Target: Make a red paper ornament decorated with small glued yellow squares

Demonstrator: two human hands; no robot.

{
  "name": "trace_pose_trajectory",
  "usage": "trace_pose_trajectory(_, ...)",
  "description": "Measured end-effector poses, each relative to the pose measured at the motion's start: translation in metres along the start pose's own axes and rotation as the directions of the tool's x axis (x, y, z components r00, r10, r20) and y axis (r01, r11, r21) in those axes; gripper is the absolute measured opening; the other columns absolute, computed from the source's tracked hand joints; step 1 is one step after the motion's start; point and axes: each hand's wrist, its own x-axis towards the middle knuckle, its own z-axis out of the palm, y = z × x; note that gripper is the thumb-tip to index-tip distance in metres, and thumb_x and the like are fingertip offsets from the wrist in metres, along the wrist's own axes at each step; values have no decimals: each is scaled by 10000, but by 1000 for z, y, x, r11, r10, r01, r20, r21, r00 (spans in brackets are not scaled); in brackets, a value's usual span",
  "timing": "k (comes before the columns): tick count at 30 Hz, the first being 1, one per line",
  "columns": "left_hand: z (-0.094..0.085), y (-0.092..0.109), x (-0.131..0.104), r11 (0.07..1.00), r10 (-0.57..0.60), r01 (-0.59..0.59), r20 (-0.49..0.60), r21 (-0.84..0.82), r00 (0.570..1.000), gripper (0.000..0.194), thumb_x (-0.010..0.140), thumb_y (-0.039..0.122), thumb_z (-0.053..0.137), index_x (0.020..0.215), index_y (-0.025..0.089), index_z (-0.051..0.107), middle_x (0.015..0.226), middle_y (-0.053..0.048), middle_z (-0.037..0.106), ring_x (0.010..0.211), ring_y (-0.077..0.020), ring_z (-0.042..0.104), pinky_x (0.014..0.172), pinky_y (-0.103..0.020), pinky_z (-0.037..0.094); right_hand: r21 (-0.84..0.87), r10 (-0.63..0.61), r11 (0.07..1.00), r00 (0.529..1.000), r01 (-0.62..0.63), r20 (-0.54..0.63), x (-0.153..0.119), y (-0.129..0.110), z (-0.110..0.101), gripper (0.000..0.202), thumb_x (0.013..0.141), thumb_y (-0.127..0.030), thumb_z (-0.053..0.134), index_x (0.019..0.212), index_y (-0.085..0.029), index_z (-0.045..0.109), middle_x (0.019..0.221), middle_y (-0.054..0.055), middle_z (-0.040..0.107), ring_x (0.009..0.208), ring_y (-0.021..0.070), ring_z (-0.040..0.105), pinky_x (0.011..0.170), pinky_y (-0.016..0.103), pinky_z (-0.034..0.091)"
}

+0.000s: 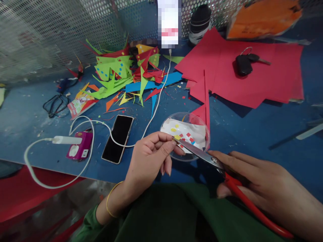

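My right hand [254,181] grips a pair of scissors [199,153] with red handles, its metal blades pointing left and looking nearly closed. The blade tips meet the fingertips of my left hand [153,151]. Those fingers are pinched together on what looks like a small yellow paper piece [177,137], mostly hidden by thumb and blade. Beneath the hands stands a round clear plastic dish [207,134]. A white sheet [199,129] lies in it, bearing several small red, yellow and blue paper bits.
Behind the dish lie red paper sheets [267,74] with a car key [243,65] on top, and green paper scraps [111,69]. A phone [118,139], a purple adapter [80,146] and a looping white cable [158,101] occupy the left of the blue table [141,121].
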Motion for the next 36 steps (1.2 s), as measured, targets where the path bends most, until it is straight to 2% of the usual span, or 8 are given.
trace_pose_trajectory(8,-2,1,0,999,-12,12,2,37,1000,104,919,213,630,827,164,631,754,-35,787,329,-11,501,346,-110,352,32,22,999,1000,-22,3,0,1,1,500,1057,-432,322,1206,-121,685,840,101,768,598,165,736,485,205,574)
trace_pose_trajectory(13,0,3,-2,998,-15,16,-13,67,1000,127,908,243,647,810,162,642,760,-52,786,329,-21,497,345,-133,347,98,87,991,996,-88,15,-4,1,1,483,1031,-474,376,1226,-184,710,827,79,765,606,181,733,492,228,577)
trace_pose_trajectory(17,0,4,-2,997,-18,20,-31,70,999,118,891,258,669,822,165,650,760,-59,787,330,-33,499,339,-150,338,169,192,967,981,-192,13,-7,1,2,482,977,-561,469,1262,-248,700,830,58,754,631,198,724,526,262,587)
trace_pose_trajectory(20,0,4,-2,998,-11,14,-54,68,999,116,890,268,670,843,164,648,805,-70,794,335,-41,507,330,-162,334,196,236,952,972,-233,7,-4,1,0,523,901,-645,566,1241,-272,703,752,20,720,575,178,689,494,249,559)
trace_pose_trajectory(26,0,3,-3,999,18,-17,-57,30,998,157,903,315,681,902,173,612,866,-66,797,339,-34,510,326,-154,328,116,181,978,982,-174,-56,3,-1,-5,594,869,-699,572,1191,-216,699,693,-4,669,516,142,663,441,207,523)
trace_pose_trajectory(31,-1,0,-4,999,38,-37,-65,15,997,153,916,309,669,894,179,591,765,-37,774,343,-29,503,348,-144,336,56,144,988,989,-142,-34,-2,0,-5,673,861,-759,514,1197,-204,696,712,11,676,509,151,668,424,222,528)
trace_pose_trajectory(36,-3,-1,-4,999,48,-47,-48,18,998,151,915,316,671,904,199,575,680,9,731,342,-44,502,332,-151,337,29,113,993,993,-112,-25,-1,-1,-4,685,863,-748,526,1195,-174,699,760,40,714,545,172,702,436,236,548)
